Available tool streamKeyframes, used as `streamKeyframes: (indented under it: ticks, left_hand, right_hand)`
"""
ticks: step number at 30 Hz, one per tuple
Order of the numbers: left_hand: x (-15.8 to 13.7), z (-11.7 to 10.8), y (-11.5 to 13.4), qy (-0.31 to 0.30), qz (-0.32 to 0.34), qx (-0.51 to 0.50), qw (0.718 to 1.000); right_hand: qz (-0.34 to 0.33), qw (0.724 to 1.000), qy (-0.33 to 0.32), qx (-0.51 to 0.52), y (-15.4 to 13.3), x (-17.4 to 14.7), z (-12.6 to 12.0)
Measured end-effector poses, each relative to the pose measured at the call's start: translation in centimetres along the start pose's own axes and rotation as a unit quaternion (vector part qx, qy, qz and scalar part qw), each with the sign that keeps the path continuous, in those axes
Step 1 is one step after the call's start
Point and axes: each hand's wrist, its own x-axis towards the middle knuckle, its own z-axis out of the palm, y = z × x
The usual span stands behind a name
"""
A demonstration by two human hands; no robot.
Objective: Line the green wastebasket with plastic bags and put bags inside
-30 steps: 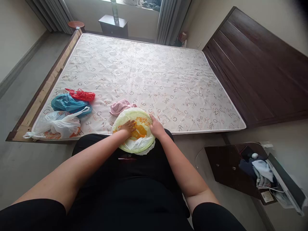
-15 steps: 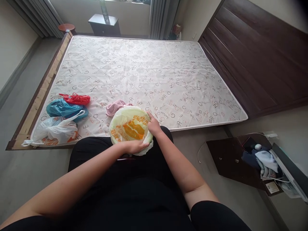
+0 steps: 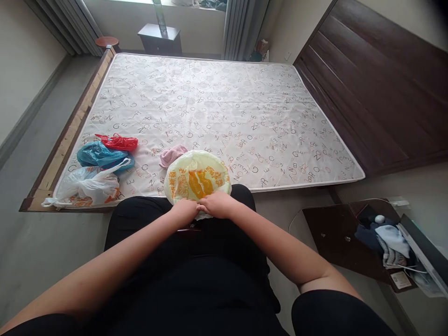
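Nearest are the person's black clothes (image 3: pixel 199 284) and bent forearms. The left hand (image 3: pixel 185 211) and the right hand (image 3: pixel 216 205) meet, fingertips touching, clamped on the near rim of a round bundle (image 3: pixel 200 175). It is wrapped in pale yellow-green plastic with orange print and sits over the lap, at the near edge of the mattress (image 3: pixel 252 107); what lies inside cannot be seen.

To the near right, a dark bedside cabinet (image 3: pixel 331 233) carries folded clothes (image 3: pixel 394 240) and a small white ball (image 3: pixel 379 218).

On the mattress at near left lies a knotted white bag (image 3: pixel 93 184) with some orange showing. Just behind it is a crumpled blue bag (image 3: pixel 101 156), then a red bag (image 3: pixel 121 142). A pink cloth (image 3: pixel 173 155) lies right of these, just beyond the bundle's left side. The mattress has scattered printed letters, with a dark headboard (image 3: pixel 378 88) on the right and a wooden bed frame (image 3: pixel 66 133) on the left.

At the far side stand a reddish stool (image 3: pixel 107 42), a dark nightstand (image 3: pixel 161 44) bearing a glass vase (image 3: pixel 160 17), and grey curtains (image 3: pixel 243 30).
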Motion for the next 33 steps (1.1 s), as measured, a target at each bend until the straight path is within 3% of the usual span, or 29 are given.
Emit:
streamKeyframes:
  ticks: [3, 8, 12, 15, 17, 20, 24, 26, 29, 33]
  left_hand:
    - [-1.3, 0.4, -2.7, 0.019, 0.046, 0.055, 0.997]
    - [-4.0, -1.1, -7.2, 0.085, 0.106, 0.07, 0.988]
    - [-4.4, -1.8, -4.6, 0.122, 0.126, 0.035, 0.984]
    - [-3.4, -0.8, -1.5, 0.124, 0.111, 0.017, 0.986]
    - [-2.8, 0.1, -1.0, 0.109, 0.085, 0.03, 0.99]
    - [-3.0, 0.3, -3.3, 0.111, 0.076, 0.043, 0.99]
    - [-4.6, -1.4, -7.8, 0.147, 0.093, 0.037, 0.984]
    - [-5.1, -2.4, -8.3, 0.147, 0.098, 0.047, 0.983]
    - [-4.7, -2.8, -6.1, 0.141, 0.111, 0.043, 0.983]
    - [-2.6, -1.5, -1.6, 0.098, 0.092, 0.029, 0.99]
  right_hand:
    - [0.046, 0.992, -0.106, -0.053, -0.9, -0.3, 0.2]
    - [0.071, 0.981, -0.148, -0.104, -0.7, -0.1, -0.7]
    - [0.079, 0.983, -0.143, -0.09, -1.8, 1.0, -0.6]
    - [0.088, 0.987, -0.127, -0.053, -2.9, 1.8, 0.3]
    - [0.094, 0.987, -0.121, -0.046, -3.1, 1.9, 0.7]
    - [0.104, 0.986, -0.119, -0.057, -2.0, 1.3, 0.3]
    - [0.105, 0.983, -0.127, -0.08, 0.0, 0.1, -1.0]
    - [0.1, 0.983, -0.125, -0.09, 0.2, -0.1, -1.4]
    - [0.094, 0.984, -0.114, -0.095, -1.0, 0.5, -1.4]
    - [0.085, 0.988, -0.096, -0.089, -2.7, 1.7, -0.7]
